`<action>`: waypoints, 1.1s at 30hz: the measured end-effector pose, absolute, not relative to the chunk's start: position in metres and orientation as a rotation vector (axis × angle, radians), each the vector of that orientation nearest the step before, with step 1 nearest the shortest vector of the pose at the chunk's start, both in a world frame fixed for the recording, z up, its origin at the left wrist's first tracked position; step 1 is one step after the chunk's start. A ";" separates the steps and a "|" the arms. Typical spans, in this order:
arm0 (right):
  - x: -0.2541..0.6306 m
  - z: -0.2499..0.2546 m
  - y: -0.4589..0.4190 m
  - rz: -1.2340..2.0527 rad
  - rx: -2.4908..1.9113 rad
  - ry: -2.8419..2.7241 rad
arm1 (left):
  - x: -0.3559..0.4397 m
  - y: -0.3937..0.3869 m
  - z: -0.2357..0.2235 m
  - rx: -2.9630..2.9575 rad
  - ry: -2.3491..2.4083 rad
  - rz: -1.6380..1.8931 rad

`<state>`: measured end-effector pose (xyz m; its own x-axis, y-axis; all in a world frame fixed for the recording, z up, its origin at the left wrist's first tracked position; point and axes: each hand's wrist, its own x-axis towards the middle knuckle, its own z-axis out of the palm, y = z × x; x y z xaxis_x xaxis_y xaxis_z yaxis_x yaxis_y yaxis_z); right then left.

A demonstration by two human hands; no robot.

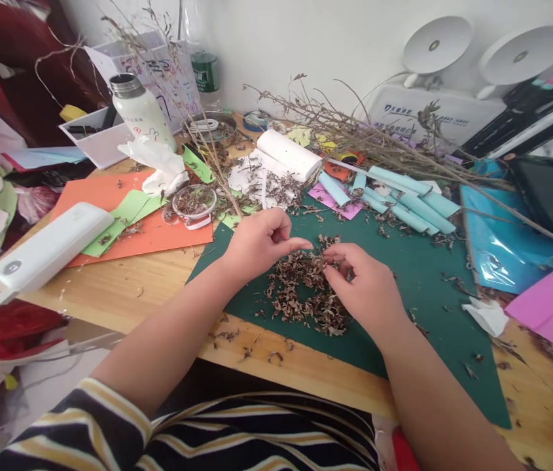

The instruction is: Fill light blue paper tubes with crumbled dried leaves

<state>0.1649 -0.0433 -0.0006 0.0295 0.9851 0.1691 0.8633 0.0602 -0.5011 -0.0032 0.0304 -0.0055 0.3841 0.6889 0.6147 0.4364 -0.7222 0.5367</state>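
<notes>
Green mat (423, 281): spread across a wooden desk (143, 291), bearing a loose heap of dried leaves (300, 301) just under and between two bare hands.
Left hand (259, 243): fingers curled inward, thumb stretched out toward the right hand; it appears closed around the lower end of a dry stem (218, 171) that slants up and away past a round tub (198, 223).
Right hand (367, 281): half open above the heap's right side, fingers bent, thumb and forefinger tips slightly apart; whether they pinch a leaf fragment cannot be told.
Leaf work: by judgement, dry material is being handled by fingertip over the heap, the two hands near each other but apart.
Fingertip control: further handling would call for a steady hold on the stem and a light pinch, since brittle pieces could scatter.
Far side: dry branches (388, 144) lie behind pale blue paper rolls (416, 214).
</notes>
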 end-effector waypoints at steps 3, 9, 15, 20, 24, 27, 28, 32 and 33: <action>0.164 -0.001 -0.044 0.325 -1.845 -1.831 | -0.002 0.028 -0.004 2.416 0.996 1.199; 0.166 -0.003 -0.042 0.231 -1.804 -1.901 | -0.001 0.025 -0.001 2.530 0.763 1.100; 0.172 -0.006 -0.039 0.162 -1.732 -2.058 | 0.000 0.023 0.000 2.593 0.665 1.086; 0.177 -0.005 -0.039 0.151 -1.608 -2.280 | 0.000 0.023 -0.001 2.607 0.655 1.111; 0.186 -0.001 -0.040 0.044 -1.614 -2.262 | 0.000 0.024 -0.001 2.625 0.660 1.082; 0.193 0.002 -0.040 0.024 -1.602 -2.269 | 0.000 0.024 -0.001 2.649 0.666 1.095; 0.194 0.003 -0.039 0.037 -1.584 -2.300 | 0.000 0.024 -0.001 2.657 0.670 1.099; 0.192 0.004 -0.040 0.145 -1.504 -2.456 | 0.000 0.024 -0.002 2.663 0.707 1.095; 0.190 0.003 -0.040 0.165 -1.499 -2.480 | 0.000 0.024 -0.002 2.662 0.715 1.092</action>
<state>0.1905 -0.0398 0.0032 -0.4459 0.8834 0.1445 0.8563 0.4680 -0.2184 0.0003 0.0239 -0.0019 0.6153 0.4944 0.6140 0.3652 -0.8690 0.3337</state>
